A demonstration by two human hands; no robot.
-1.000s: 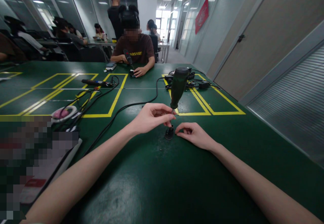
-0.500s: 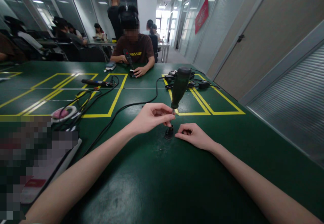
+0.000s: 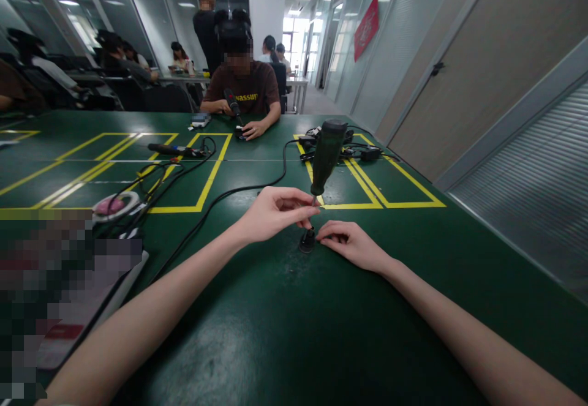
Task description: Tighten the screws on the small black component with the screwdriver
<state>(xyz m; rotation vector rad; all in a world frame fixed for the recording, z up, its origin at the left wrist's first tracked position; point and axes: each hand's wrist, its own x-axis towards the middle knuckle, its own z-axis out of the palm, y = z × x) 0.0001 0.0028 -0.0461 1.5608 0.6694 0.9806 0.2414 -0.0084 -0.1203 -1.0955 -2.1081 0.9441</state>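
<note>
My left hand (image 3: 282,213) pinches the thin metal shaft of a screwdriver (image 3: 327,155), whose dark green handle points up and leans a little to the right. Below my fingers, the shaft's lower end meets a small dark round part (image 3: 307,242) that rests on the green table. Just right of that part is my right hand (image 3: 346,242), its fingers curled and the thumb and index fingertip brought close together at the part's side. Whether those fingertips hold anything tiny is hidden.
A cable (image 3: 220,195) runs across the green table (image 3: 257,332). Black adapters and cords (image 3: 367,152) lie at the back right. Left are an electric screwdriver (image 3: 177,150), a tape roll (image 3: 116,206) and a blurred-out flat object (image 3: 92,308). Opposite, a seated person (image 3: 245,90) works with a power tool.
My right hand's fingers have shifted slightly left and up, closer to the small dark part. My left hand and the screwdriver stay almost in place.
</note>
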